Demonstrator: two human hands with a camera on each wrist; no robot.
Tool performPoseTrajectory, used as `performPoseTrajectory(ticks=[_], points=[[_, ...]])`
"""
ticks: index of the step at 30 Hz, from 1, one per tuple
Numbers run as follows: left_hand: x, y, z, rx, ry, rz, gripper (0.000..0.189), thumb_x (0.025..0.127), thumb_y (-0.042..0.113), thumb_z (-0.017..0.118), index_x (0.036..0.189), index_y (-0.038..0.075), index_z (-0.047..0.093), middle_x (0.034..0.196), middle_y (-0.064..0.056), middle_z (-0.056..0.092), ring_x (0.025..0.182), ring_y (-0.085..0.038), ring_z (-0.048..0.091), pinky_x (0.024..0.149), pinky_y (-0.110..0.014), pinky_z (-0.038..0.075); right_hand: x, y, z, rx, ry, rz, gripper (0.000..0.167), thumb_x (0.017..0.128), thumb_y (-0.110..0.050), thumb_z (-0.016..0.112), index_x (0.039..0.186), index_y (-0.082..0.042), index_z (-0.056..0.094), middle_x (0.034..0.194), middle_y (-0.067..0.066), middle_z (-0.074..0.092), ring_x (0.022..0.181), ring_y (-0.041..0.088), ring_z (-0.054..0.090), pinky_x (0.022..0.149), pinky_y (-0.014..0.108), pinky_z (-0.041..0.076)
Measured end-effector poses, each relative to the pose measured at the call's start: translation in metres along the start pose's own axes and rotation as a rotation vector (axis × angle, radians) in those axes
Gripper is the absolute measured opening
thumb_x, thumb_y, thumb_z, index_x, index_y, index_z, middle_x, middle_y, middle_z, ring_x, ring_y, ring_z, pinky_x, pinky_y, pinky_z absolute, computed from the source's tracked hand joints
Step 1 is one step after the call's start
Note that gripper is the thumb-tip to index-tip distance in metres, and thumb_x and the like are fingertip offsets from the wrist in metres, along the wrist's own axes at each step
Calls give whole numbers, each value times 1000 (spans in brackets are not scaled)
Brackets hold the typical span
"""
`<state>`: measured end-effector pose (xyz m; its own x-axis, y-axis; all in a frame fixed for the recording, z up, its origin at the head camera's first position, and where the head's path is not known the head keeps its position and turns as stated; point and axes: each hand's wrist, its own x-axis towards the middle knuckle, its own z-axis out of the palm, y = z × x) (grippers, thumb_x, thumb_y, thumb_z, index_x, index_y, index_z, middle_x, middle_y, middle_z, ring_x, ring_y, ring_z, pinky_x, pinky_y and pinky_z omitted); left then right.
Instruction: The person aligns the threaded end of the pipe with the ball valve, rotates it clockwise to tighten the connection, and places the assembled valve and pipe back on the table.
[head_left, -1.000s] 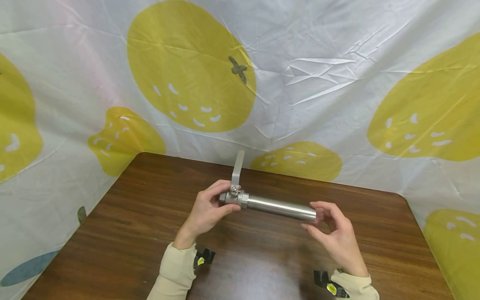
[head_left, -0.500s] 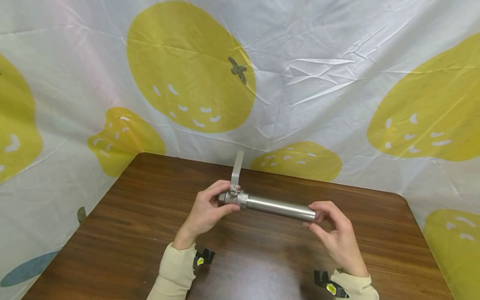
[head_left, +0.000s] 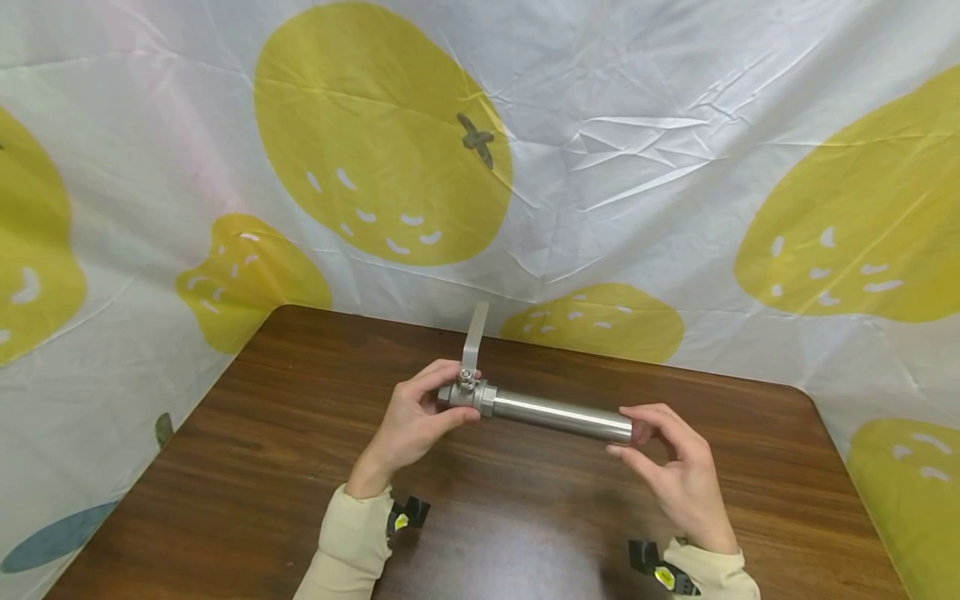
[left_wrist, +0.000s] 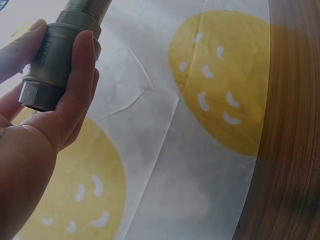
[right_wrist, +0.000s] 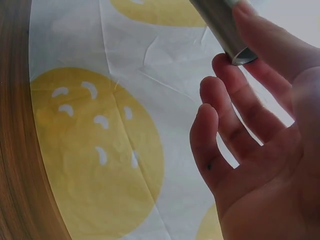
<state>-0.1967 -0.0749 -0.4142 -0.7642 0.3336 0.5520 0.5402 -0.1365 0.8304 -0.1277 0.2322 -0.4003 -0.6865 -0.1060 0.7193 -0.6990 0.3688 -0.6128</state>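
My left hand point(head_left: 411, 421) grips a metal ball valve point(head_left: 465, 396), thumb on the near side and fingers behind it. The valve's flat grey lever point(head_left: 475, 337) points up and away. A smooth steel pipe point(head_left: 562, 416) extends to the right from the valve's hex fitting, dipping slightly toward its free end. That end is pinched between thumb and fingertips of my right hand point(head_left: 678, 475). In the right wrist view the pipe's hollow mouth point(right_wrist: 244, 56) shows, with the other fingers spread loosely below. The left wrist view shows the valve body point(left_wrist: 52, 60) cradled by thumb and fingers.
Both hands are over a dark brown wooden table point(head_left: 247, 433). A white curtain point(head_left: 615, 75) with yellow fruit prints hangs along its back and sides. Black straps point(head_left: 408, 512) with small devices sit on both wrists.
My right thumb and fingertips have shifted slightly at the pipe's end, the thumb coming closer to it. My left hand and the valve have barely moved.
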Motion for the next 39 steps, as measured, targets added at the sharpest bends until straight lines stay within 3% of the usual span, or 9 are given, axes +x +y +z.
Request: performPoseTrajectory(ticks=[8,13,20,27,30,35,39], points=[[0,1,0,4,-1,-7,46,74,-10,76,117,-12,60,113,-27,57,97,-9,58,81,-18,53,-9,11,-3,-133,-25,121,47,65,14,80,108,-2,68,77,-3,57,74,5,54,70,14,44],[0,2,0,10,0,-22,47,74,-7,77,117,-12,61,112,-25,58,96,-8,57,81,-18,53,-9,8,-3,-195,-35,177,33,70,9,79,98,-6,69,75,-8,58,72,-3,55,67,10,44],[0,3,1,6,-10,-31,48,74,-7,77,118,-16,59,113,-25,58,95,-8,58,80,-18,53,-10,10,-2,-170,-19,209,24,74,13,74,88,-5,69,74,-16,60,65,-4,54,58,11,44],[0,3,2,-2,-3,-31,47,73,-8,78,117,-13,61,113,-25,58,95,-8,58,81,-18,53,-10,9,-2,-158,-30,263,21,77,9,73,90,-6,69,74,-17,61,66,-2,55,58,14,45],[0,2,1,2,-2,-24,46,73,-8,78,116,-13,61,113,-25,58,96,-8,58,80,-18,53,-10,8,-3,-123,-42,271,26,78,9,73,100,-4,68,76,-16,62,67,-1,57,59,15,47],[-1,1,1,6,3,-23,46,73,-9,78,116,-13,61,113,-25,57,95,-9,58,79,-18,53,-10,8,-4,-23,-93,260,54,72,11,78,120,0,56,80,-5,58,72,4,57,65,16,50],[0,2,1,4,13,-26,46,72,-9,78,115,-14,61,112,-24,58,95,-9,58,79,-18,53,-10,10,-4,4,-115,248,59,68,14,79,119,2,52,80,3,56,76,6,57,71,16,52]])
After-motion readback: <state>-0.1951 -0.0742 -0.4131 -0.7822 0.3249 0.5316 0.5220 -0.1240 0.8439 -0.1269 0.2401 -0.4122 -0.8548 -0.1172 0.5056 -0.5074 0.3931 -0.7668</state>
